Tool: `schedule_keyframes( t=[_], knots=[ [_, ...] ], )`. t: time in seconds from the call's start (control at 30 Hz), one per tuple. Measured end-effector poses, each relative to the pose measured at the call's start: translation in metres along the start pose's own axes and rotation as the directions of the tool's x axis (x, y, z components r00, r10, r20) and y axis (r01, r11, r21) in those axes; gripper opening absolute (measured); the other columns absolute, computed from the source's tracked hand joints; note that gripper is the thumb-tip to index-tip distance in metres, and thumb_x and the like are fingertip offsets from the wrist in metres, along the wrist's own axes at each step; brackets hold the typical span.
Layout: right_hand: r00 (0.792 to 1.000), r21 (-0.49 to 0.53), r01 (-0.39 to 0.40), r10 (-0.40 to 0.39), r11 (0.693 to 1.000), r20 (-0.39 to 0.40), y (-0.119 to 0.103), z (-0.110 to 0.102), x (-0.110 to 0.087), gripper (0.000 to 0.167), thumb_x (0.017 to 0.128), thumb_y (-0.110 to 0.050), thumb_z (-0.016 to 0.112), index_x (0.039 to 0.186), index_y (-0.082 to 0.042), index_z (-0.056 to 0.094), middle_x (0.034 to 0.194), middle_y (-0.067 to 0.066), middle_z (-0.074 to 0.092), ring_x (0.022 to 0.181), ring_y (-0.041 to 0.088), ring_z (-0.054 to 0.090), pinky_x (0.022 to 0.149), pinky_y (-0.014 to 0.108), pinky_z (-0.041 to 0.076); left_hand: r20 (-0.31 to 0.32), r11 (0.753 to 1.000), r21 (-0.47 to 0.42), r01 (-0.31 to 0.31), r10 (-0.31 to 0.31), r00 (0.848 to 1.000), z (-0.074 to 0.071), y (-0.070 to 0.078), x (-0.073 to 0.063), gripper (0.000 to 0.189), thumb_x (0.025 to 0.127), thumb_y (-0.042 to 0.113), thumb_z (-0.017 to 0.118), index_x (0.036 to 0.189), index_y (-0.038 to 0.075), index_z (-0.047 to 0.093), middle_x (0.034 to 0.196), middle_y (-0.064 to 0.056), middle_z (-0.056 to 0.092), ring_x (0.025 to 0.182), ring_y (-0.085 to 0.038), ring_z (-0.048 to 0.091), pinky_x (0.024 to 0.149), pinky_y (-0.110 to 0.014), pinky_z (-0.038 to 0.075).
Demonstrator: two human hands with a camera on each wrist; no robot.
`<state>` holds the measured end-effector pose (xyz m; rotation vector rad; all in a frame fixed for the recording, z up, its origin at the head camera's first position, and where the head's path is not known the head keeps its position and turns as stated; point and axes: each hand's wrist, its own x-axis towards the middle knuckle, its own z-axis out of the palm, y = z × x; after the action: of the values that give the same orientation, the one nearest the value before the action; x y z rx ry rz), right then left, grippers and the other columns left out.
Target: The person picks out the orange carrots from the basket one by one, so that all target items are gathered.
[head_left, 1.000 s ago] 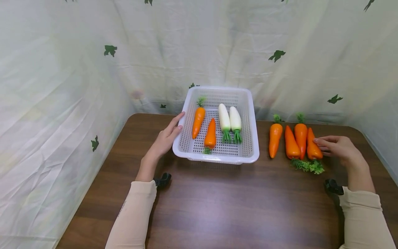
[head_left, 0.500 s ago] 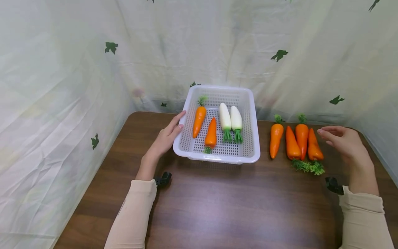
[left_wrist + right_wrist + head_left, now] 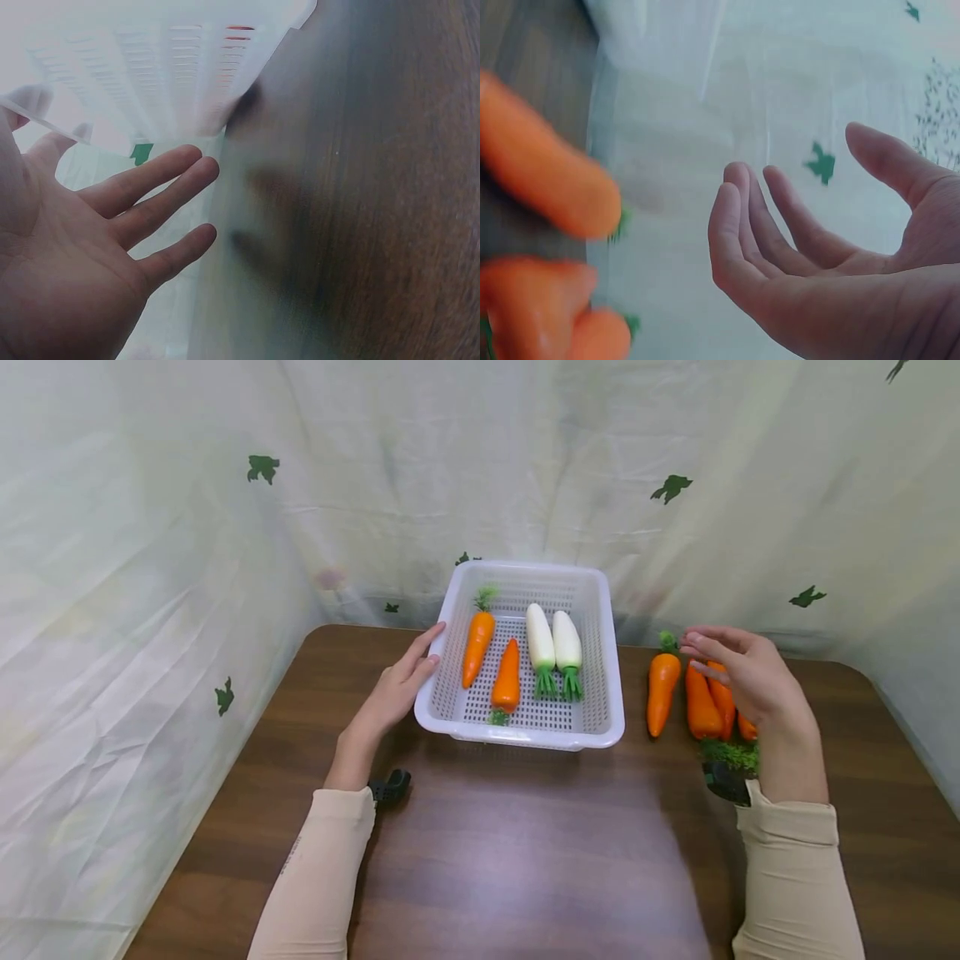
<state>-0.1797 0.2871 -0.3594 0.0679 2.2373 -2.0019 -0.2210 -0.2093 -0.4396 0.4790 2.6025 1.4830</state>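
A white plastic basket [image 3: 517, 737] holds two orange carrots, one with its leafy top away from me [image 3: 478, 647] and one with its top toward me. Beside them lie two white radishes [image 3: 540, 639] with green stems. My left hand [image 3: 393, 689] rests its thumb and index finger on the basket's left rim; its other fingers spread straight below the rim in the left wrist view. My right hand [image 3: 757, 681] is raised over the carrots at the right, fingers loosely bent and holding nothing. A lone carrot [image 3: 663, 693] lies left of it, and it partly hides several others [image 3: 702, 710].
The brown wooden table [image 3: 510, 860] extends in front of the basket. A pale curtain [image 3: 465, 468] with green leaf shapes hangs behind the table and at both sides. Green carrot leaves [image 3: 723, 753] lie below the right hand in the head view.
My right hand has let go of the rightmost carrot, drawn back from it, and then moved left over the carrots. The left hand stays at the basket rim.
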Motion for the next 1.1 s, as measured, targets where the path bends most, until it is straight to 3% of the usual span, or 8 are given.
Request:
schedule_keyframes(
  t=[0.37, 0.6, 0.8, 1.0, 1.1],
  knots=[
    [0.992, 0.102, -0.002, -0.011, 0.995, 0.125, -0.01, 0.055, 0.009, 0.067, 0.106, -0.029, 0.065, 0.153, 0.01, 0.037, 0.128, -0.002, 0.067, 0.116, 0.008, 0.07, 0.101, 0.019, 0.052, -0.002, 1.0, 0.009, 0.007, -0.007, 1.0, 0.0, 0.0, 0.002, 0.055, 0.112, 0.049, 0.043, 0.164, 0.054, 0.024, 0.143, -0.014, 0.059, 0.094, -0.03, 0.073, 0.082, -0.039, 0.06],
    [0.989, 0.083, -0.025, 0.012, 0.996, 0.15, -0.043, 0.091, 0.032, 0.068, 0.107, -0.029, 0.063, 0.157, 0.008, 0.036, 0.14, 0.009, 0.059, 0.127, 0.019, 0.064, 0.117, 0.033, 0.042, -0.001, 1.0, 0.011, 0.01, -0.01, 1.0, 0.0, -0.001, 0.0, 0.056, 0.113, 0.047, 0.042, 0.165, 0.052, 0.023, 0.148, -0.014, 0.056, 0.098, -0.033, 0.072, 0.085, -0.045, 0.061],
    [0.978, 0.106, -0.122, 0.102, 0.987, 0.184, -0.069, 0.113, 0.05, 0.063, 0.109, -0.028, 0.058, 0.159, 0.004, 0.037, 0.153, 0.015, 0.05, 0.144, 0.031, 0.051, 0.122, 0.039, 0.037, -0.001, 1.0, 0.015, 0.006, -0.006, 1.0, 0.0, 0.0, 0.0, 0.056, 0.112, 0.048, 0.043, 0.164, 0.053, 0.023, 0.148, -0.014, 0.057, 0.1, -0.033, 0.072, 0.087, -0.046, 0.06],
    [0.966, 0.147, -0.184, 0.151, 0.972, 0.209, -0.075, 0.136, 0.069, 0.055, 0.109, -0.024, 0.057, 0.154, 0.005, 0.043, 0.143, 0.015, 0.057, 0.147, 0.035, 0.047, 0.123, 0.04, 0.038, -0.004, 1.0, 0.015, 0.012, -0.012, 1.0, -0.001, 0.001, -0.001, 0.055, 0.112, 0.048, 0.042, 0.164, 0.053, 0.023, 0.149, -0.014, 0.056, 0.102, -0.034, 0.072, 0.09, -0.051, 0.059],
    [0.957, 0.2, -0.243, 0.201, 0.949, 0.207, -0.076, 0.146, 0.082, 0.05, 0.109, -0.021, 0.057, 0.152, 0.002, 0.046, 0.144, 0.017, 0.056, 0.147, 0.035, 0.047, 0.124, 0.039, 0.037, 0.001, 1.0, 0.008, 0.016, -0.016, 1.0, -0.001, 0.002, 0.0, 0.056, 0.113, 0.047, 0.042, 0.165, 0.051, 0.022, 0.153, -0.014, 0.053, 0.104, -0.036, 0.072, 0.092, -0.054, 0.059]
  ],
)
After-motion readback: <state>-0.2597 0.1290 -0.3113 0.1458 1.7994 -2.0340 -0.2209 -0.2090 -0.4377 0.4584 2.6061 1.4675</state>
